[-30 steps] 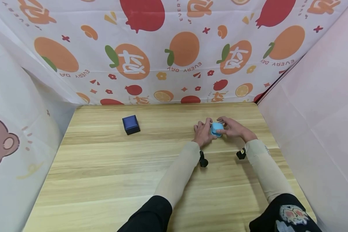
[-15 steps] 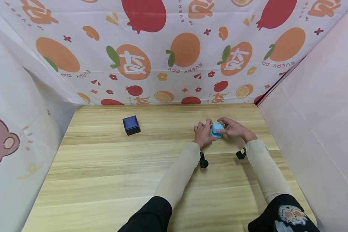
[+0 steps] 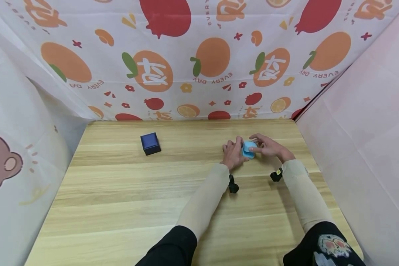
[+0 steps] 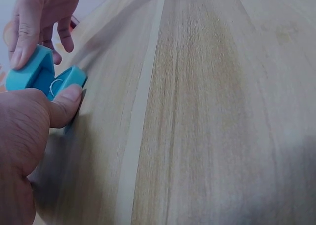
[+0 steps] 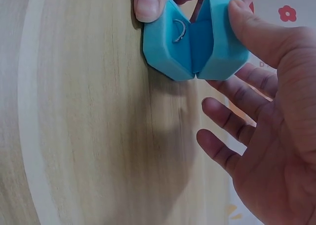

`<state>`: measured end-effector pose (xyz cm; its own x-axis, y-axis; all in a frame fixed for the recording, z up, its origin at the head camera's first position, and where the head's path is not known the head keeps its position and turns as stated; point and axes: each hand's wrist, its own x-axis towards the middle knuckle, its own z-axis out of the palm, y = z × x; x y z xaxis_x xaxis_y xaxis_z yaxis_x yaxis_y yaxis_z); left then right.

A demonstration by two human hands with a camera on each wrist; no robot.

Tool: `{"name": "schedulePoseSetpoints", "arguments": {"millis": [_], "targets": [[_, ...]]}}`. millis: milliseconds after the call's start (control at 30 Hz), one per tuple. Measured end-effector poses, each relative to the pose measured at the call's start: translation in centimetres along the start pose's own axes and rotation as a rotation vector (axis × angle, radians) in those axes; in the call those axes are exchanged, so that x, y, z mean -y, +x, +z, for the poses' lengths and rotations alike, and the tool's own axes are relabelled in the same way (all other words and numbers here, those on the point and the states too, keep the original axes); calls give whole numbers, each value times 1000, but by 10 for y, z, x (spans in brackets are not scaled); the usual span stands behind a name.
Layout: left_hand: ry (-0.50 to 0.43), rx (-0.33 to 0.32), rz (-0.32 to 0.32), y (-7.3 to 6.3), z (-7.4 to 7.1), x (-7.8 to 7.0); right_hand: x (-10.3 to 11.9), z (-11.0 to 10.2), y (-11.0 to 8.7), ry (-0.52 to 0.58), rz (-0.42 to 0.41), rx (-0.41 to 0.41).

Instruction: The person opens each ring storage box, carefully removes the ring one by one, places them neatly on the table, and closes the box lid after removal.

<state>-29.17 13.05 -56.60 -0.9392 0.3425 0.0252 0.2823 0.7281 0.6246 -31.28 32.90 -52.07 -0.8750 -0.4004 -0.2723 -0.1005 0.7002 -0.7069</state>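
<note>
A light-blue ring box [image 3: 248,154] stands at the back right of the table, its hinged lid [image 5: 230,43] raised. Inside, a thin silver ring [image 5: 183,32] sits upright in the base's slot, seen in both wrist views. My left hand [image 3: 232,154] holds the base from the left, its thumb on the near rim; its other fingers are partly hidden behind the box. From the other side, my right hand [image 3: 269,147] grips the lid, thumb on its outer face, index finger largely hidden behind it. The remaining right fingers are spread loosely below.
A dark blue, square small box [image 3: 150,143] lies closed at the back left of the wooden table [image 3: 119,207]. A fruit-printed white cloth [image 3: 176,99] hangs behind the table's back edge. Pale cloth walls [image 3: 359,140] flank the table on both sides.
</note>
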Motion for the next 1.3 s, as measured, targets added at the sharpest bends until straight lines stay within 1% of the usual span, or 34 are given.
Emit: {"name": "schedulePoseSetpoints", "arguments": {"millis": [200, 367, 633, 767, 967, 1200, 1300], "targets": [[4, -6, -6, 0, 0, -1, -2, 0, 1, 29, -11, -1], [-4, -5, -13, -1, 2, 0, -6, 0, 2, 47, 7, -9], [-8, -19, -7, 3, 4, 2, -7, -2, 4, 90, 3, -9], [-9, -20, -9, 3, 4, 3, -7, -1, 5, 87, 3, -2], [-17, 0, -13, 0, 2, 2, -6, 1, 4, 69, 20, -6], [-14, -7, -5, 1, 2, 3, -4, 1, 4, 114, 25, 0], [-18, -10, -3, 0, 2, 3, -4, 1, 3, 116, 26, 1]]}}
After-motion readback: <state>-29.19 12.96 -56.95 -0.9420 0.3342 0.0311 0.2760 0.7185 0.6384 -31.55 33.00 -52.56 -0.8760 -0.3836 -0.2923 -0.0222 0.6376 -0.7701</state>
